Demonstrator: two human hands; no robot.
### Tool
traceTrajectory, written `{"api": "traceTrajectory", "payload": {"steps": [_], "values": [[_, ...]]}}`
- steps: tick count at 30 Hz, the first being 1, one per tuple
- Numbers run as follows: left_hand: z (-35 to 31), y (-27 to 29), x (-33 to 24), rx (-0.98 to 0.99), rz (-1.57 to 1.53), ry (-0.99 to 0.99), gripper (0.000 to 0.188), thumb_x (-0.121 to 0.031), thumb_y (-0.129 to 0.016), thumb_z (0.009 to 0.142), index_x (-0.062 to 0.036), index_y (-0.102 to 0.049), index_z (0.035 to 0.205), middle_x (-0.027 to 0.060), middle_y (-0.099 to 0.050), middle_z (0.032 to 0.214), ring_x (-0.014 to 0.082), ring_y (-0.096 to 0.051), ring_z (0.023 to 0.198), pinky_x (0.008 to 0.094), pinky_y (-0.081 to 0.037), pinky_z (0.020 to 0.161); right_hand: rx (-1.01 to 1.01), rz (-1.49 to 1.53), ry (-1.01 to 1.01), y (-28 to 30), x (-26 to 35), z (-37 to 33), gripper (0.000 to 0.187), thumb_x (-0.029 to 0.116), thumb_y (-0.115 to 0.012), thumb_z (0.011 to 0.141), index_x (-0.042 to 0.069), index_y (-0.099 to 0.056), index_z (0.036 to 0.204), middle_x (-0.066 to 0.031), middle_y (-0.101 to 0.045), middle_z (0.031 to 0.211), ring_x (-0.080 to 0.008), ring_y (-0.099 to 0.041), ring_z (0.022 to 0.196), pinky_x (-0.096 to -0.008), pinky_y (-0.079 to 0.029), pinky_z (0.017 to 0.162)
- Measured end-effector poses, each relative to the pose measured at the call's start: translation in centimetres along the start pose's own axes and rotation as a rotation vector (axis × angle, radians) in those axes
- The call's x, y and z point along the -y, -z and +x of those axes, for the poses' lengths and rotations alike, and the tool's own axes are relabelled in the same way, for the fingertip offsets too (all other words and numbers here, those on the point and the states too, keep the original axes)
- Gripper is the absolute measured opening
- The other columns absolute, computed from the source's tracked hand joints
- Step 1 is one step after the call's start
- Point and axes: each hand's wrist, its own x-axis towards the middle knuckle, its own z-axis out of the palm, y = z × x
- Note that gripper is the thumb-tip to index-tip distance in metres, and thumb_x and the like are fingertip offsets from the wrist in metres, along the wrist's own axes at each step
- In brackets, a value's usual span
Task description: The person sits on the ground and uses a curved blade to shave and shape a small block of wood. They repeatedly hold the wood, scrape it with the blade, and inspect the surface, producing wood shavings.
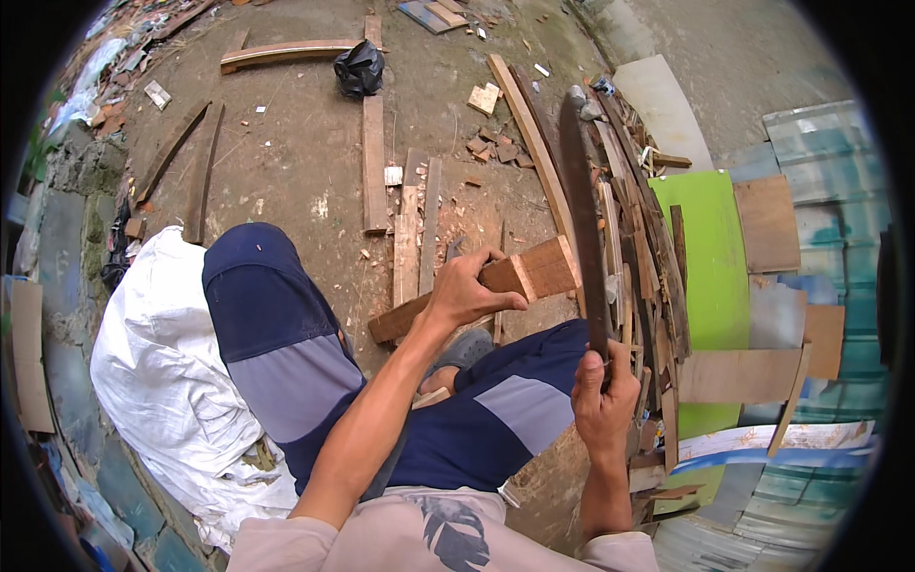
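My left hand (pixel 469 289) is closed round a short brown wooden board (pixel 550 268), which lies slantwise in front of my knees. A pale fresh cut crosses the board to the right of my fingers. Upright in my right hand (pixel 606 393) stands a machete (pixel 585 200) with a long dark blade. The blade is raised just right of the board's end and points away from me. Its handle is mostly hidden in my fist.
Long planks (pixel 374 162) and wood chips lie on the dirt ground ahead. A pile of wood strips (pixel 643 248) runs along my right, beside a green panel (pixel 701 286). On my left is a white sack (pixel 172 381). A black plastic bag (pixel 359 69) sits farther off.
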Motion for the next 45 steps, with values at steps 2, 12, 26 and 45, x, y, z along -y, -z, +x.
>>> {"api": "traceTrajectory", "payload": {"steps": [2,12,26,45], "values": [[0.0,0.0,0.0,0.004,-0.028,0.019,0.086,-0.079,-0.086,0.053,-0.0089,-0.069,0.099,0.0082,-0.072,0.077,0.0217,-0.072,0.07,0.0358,-0.056,0.065,-0.039,-0.035,0.076,-0.2,0.0,0.5,0.023,0.022,-0.065,0.102,0.0,-0.063,0.106,-0.0147,-0.06,0.065,-0.0261,-0.056,0.052,-0.0371,-0.044,0.053],[0.1,-0.2,0.1,-0.03,0.027,-0.015,0.081,-0.077,-0.085,0.057,-0.0093,-0.067,0.098,0.0097,-0.072,0.075,0.0249,-0.073,0.071,0.0381,-0.057,0.065,-0.048,-0.154,0.134,-0.2,0.5,0.4,0.021,0.022,-0.067,0.101,0.002,-0.063,0.104,-0.0186,-0.064,0.07,-0.0354,-0.065,0.06,-0.042,-0.047,0.054],[0.6,-0.6,-0.2,-0.013,-0.004,0.02,0.078,-0.069,-0.089,0.061,-0.0063,-0.067,0.101,0.0128,-0.072,0.076,0.0253,-0.073,0.07,0.0382,-0.056,0.064,-0.018,-0.249,0.121,0.7,-0.5,1.0,0.019,0.021,-0.067,0.099,0.003,-0.062,0.106,-0.017,-0.066,0.076,-0.0393,-0.065,0.064,-0.0437,-0.049,0.056],[0.2,-0.7,0.5,0.004,0.03,0.005,0.076,-0.065,-0.09,0.065,-0.004,-0.066,0.104,0.0088,-0.072,0.081,0.0135,-0.068,0.074,0.032,-0.054,0.064,0.013,-0.094,0.055,2.3,-1.1,0.1,0.021,0.021,-0.065,0.102,0.002,-0.064,0.108,-0.0133,-0.059,0.063,-0.0247,-0.059,0.053,-0.036,-0.045,0.052]]}}
